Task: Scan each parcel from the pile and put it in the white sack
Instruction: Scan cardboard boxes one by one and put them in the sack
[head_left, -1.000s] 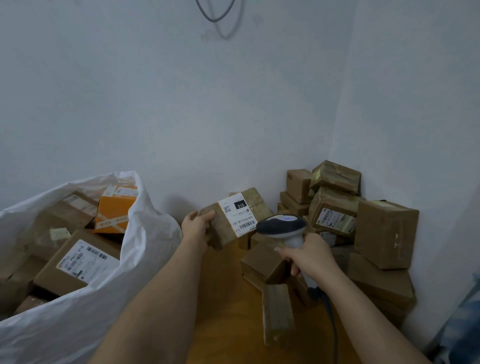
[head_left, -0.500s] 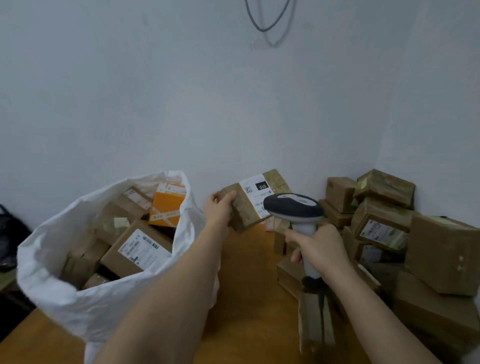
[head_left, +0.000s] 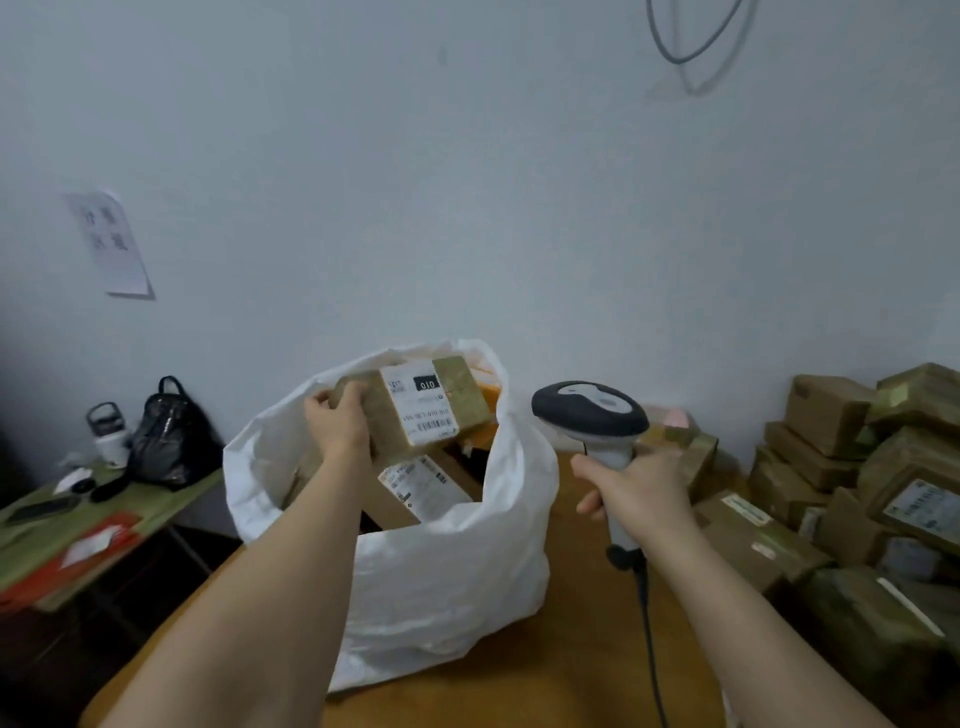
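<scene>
While the left hand (head_left: 337, 423) gripped the parcel (head_left: 415, 405) by one end above the white sack (head_left: 447, 561) and the right hand (head_left: 641, 491) clasped the scanner (head_left: 589, 410), a careless release risked the box catching the floppy rim.

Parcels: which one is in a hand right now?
The parcel with the white "010" label, gripped at its left end by the left hand over the white sack's mouth. The others lie in the sack or the pile untouched.

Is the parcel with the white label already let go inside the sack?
No, the left hand holds the parcel above the open sack.
</scene>
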